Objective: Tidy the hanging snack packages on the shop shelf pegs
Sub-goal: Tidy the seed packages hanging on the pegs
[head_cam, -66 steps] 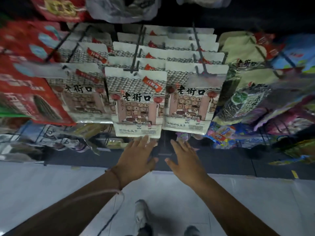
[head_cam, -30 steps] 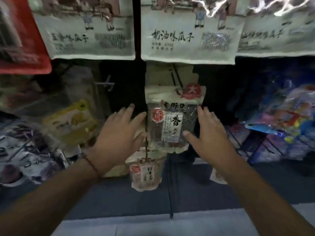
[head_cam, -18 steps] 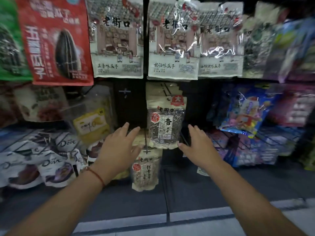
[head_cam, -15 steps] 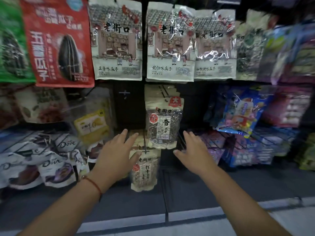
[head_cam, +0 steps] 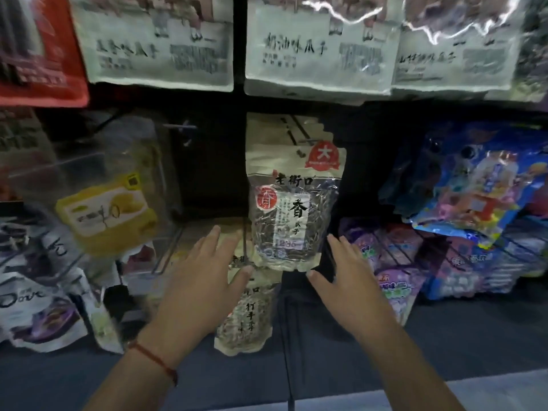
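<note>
Below the white seed bags, we flank the sunflower-seed pouch [head_cam: 292, 215] with left hand [head_cam: 204, 280] and right hand [head_cam: 353, 280], fingers spread and empty (ready, we judge, to square it on its peg).

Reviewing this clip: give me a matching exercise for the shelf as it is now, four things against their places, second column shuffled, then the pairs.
Things:
1. seed bag
2. yellow pack
3. blue pack
4. red bag

Places:
A. top left corner
B. right of centre, middle row
C. between the two hands, just above them
D. left of centre, middle row

Pairs: 1-C, 2-D, 3-B, 4-A
</note>
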Motion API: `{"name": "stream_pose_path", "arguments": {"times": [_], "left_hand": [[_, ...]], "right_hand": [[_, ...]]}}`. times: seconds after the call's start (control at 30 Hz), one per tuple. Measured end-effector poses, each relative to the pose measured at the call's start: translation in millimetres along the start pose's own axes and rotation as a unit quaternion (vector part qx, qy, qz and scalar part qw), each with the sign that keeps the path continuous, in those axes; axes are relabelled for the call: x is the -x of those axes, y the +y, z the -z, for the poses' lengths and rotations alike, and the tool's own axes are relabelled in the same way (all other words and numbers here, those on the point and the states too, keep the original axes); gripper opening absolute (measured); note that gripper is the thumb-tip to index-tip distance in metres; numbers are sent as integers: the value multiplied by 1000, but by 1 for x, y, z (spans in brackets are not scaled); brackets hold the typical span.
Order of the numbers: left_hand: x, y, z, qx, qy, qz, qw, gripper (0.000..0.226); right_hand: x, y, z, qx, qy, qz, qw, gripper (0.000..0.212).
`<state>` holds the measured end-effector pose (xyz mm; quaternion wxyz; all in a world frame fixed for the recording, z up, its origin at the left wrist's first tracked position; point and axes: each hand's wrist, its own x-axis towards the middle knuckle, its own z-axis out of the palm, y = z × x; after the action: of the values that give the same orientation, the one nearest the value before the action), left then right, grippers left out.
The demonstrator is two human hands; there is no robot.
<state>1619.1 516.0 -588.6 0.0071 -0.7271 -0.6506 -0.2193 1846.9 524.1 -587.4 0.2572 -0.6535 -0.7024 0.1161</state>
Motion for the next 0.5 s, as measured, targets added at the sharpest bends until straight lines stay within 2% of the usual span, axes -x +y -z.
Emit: {"name": "stream_pose_path", "arguments": {"times": [0.1,0.17,0.3,0.37,0.43,0.5], "left_hand": [[-32,3,-20,65,12,6,998,64],[-46,7,-30,138,20,17,990,63],[-60,19,-47,319,6,60,946,61],[-65,23,-51,381,16,83,921,62],[-69,23,-53,423,28,97,900,68],[-71,20,-55,454,28,99,885,71]], "right_hand": [[-28,10,-12,-43,23,13,999,80],[-44,15,-15,-123,46,-11,991,82],[-73,22,-30,-297,25,-36,954,82],[-79,26,-41,-352,20,-35,935,67],[-79,26,-44,-378,35,-27,925,41],[-75,25,-44,-388,52,-23,920,28]]}}
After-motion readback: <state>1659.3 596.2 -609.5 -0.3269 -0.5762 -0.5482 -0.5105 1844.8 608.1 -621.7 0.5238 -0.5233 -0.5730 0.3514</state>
